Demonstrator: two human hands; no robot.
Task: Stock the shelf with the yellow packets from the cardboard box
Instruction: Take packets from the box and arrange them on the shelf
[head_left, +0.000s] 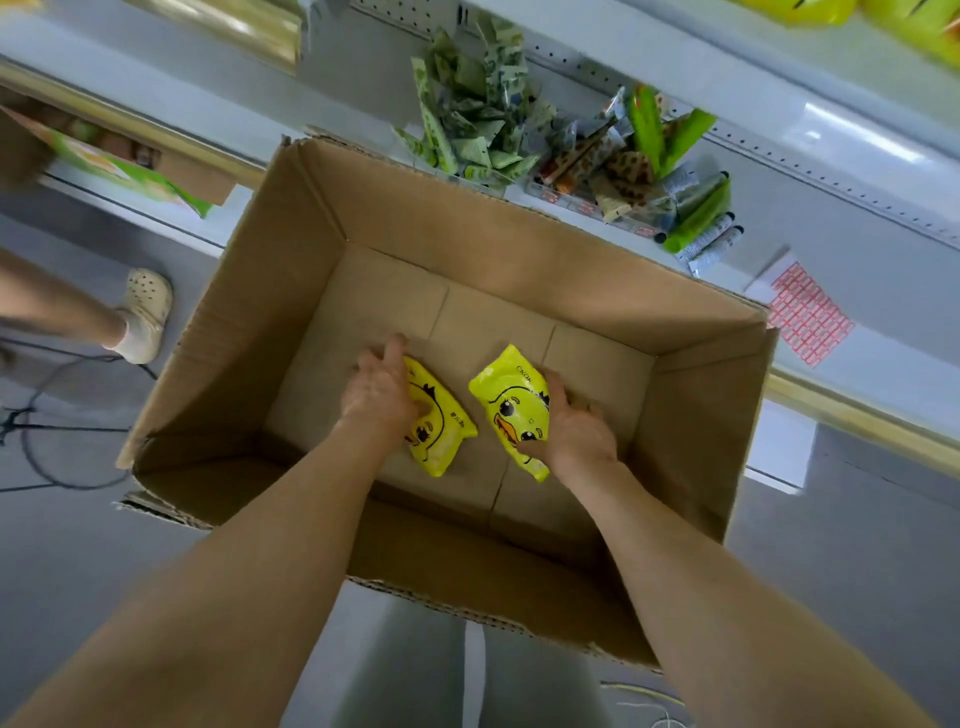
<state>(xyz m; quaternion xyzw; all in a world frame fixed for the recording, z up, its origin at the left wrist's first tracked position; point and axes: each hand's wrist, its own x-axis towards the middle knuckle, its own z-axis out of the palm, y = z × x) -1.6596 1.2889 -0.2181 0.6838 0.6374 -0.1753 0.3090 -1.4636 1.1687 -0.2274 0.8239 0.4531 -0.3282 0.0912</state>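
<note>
Both my hands down in the cardboard box (691, 415)

My left grip (382, 392) clamps the left yellow packet (441, 431) from above; my right grip (574, 431) clamps the right yellow packet (511, 402), both on the box floor.

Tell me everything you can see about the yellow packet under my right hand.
The right yellow packet is a glossy, soft-looking plastic pouch printed with a cartoon duck face. It lies tilted on the floor of the cardboard box, apart from the other packet. The right hand has a grip on its right edge, thumb across the lower front.
</note>
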